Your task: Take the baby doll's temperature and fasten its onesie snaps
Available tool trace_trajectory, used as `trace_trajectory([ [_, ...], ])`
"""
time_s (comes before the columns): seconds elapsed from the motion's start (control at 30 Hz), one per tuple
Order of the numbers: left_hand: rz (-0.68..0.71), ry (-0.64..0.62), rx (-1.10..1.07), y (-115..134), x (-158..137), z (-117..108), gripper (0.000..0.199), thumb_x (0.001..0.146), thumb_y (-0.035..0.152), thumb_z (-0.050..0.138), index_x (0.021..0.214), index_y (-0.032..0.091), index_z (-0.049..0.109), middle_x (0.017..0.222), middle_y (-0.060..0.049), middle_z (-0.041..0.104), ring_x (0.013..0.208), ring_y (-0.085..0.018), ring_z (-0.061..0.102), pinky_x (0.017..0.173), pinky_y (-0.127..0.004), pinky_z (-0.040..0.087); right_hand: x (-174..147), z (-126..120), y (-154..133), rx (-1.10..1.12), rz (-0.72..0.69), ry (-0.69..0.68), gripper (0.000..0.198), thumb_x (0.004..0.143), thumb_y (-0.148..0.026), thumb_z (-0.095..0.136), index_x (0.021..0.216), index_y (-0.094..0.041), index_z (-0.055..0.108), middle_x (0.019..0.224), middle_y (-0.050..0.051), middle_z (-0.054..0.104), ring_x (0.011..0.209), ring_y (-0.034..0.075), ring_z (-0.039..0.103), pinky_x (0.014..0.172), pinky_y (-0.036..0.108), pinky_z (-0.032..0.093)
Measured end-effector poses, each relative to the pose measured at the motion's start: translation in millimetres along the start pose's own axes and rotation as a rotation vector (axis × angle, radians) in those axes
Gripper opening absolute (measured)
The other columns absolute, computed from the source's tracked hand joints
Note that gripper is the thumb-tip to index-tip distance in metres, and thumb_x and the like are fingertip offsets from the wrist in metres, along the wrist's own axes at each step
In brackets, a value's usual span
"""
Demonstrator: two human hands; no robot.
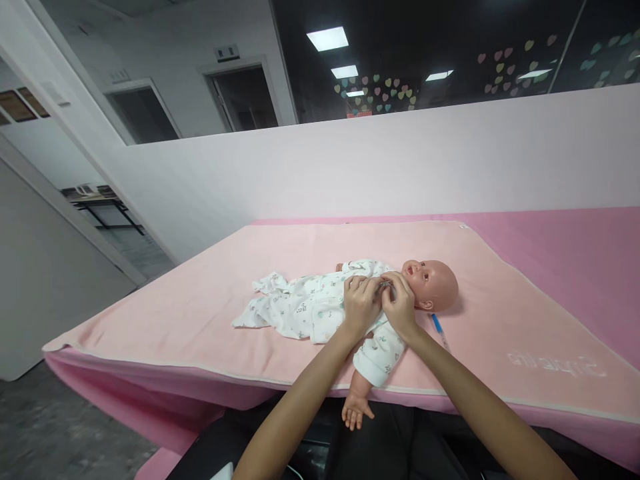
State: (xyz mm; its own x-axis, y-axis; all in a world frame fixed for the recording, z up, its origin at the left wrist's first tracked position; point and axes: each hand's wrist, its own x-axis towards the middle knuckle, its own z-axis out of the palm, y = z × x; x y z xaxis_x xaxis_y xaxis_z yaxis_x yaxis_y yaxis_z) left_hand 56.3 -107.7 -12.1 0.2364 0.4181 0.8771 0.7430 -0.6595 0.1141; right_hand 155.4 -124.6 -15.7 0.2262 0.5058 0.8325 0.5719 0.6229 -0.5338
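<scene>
A baby doll (435, 283) lies on its back, its bald head to the right. It wears a white romper (315, 307) with small prints, whose legs lie flat toward the left. Both of my hands meet at the chest, just below the chin. My left hand (361, 303) has its fingers closed on the romper's front edge. Facing it, my right hand (400, 303) pinches the fabric near the neckline. The fingertips almost touch, and whatever fastening may lie between them is hidden. One doll arm (358, 400) sticks out past the table's front edge, between my forearms.
A thin stick with a blue end (437, 325), like a pen or thermometer, lies beside the doll's head. A peach blanket (200, 300) covers much of the pink-draped table (575, 267). Behind it rises a white half-wall (400, 173) topped with dark glass.
</scene>
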Motion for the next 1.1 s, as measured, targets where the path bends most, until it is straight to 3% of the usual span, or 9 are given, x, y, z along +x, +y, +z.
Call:
trace_trajectory([
  [0.3,-0.022,0.002,-0.104,-0.7,1.0,-1.4,0.01,0.08,0.018,0.053,0.089,0.02,0.058,0.074,-0.001,0.064,0.073,-0.016,0.054,0.072,-0.03,0.039,0.0,0.8,2.0,0.006,0.017,-0.001,0.029,0.074,-0.005,0.036,0.09,-0.019,0.055,0.088,0.005,0.06,0.085,0.017,0.057,0.076,0.032,0.049],
  [1.1,0.009,0.061,-0.045,0.6,1.7,-0.4,0.003,0.078,0.019,0.056,0.08,0.02,0.054,0.068,0.0,0.062,0.067,-0.015,0.051,0.07,-0.031,0.035,-2.4,3.1,4.8,-0.019,0.024,0.015,0.028,0.077,-0.006,0.036,0.094,-0.019,0.054,0.089,0.006,0.06,0.084,0.017,0.057,0.076,0.032,0.049],
])
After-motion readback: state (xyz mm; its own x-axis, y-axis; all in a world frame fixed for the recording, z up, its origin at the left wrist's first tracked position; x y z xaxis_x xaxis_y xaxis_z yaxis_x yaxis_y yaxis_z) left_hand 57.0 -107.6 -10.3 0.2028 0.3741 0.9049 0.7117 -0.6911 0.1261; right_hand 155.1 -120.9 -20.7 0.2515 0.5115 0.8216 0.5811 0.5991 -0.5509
